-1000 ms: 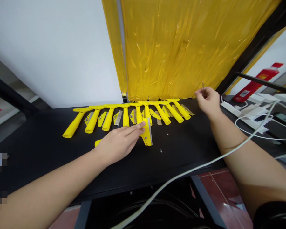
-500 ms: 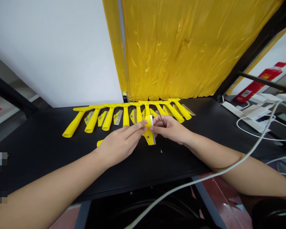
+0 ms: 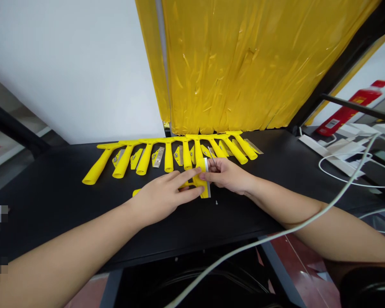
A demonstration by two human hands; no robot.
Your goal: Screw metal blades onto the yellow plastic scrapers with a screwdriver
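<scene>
A yellow plastic scraper [image 3: 204,191] with a metal blade strip [image 3: 207,177] along its right edge is in front of me. My left hand [image 3: 163,192] lies over its handle, fingers on its head, and grips it. My right hand [image 3: 227,173] is closed round a thin dark metal rod [image 3: 212,156], perhaps a hex key, whose tip points up. Its thumb and finger also touch the blade edge. A small screw [image 3: 216,202] lies on the black table [image 3: 115,222] just below the scraper.
Behind my hands, a row of yellow scraper handles [image 3: 122,161] lies with small bladed yellow plates [image 3: 158,157] among them. On the right are a red bottle [image 3: 353,107], white power strips [image 3: 330,156] and cables. A white cable [image 3: 263,244] crosses in front of my right forearm.
My left fingers have spread apart and shifted slightly on the scraper's head, which sits a little lower. My right thumb has moved slightly left onto the blade side.
</scene>
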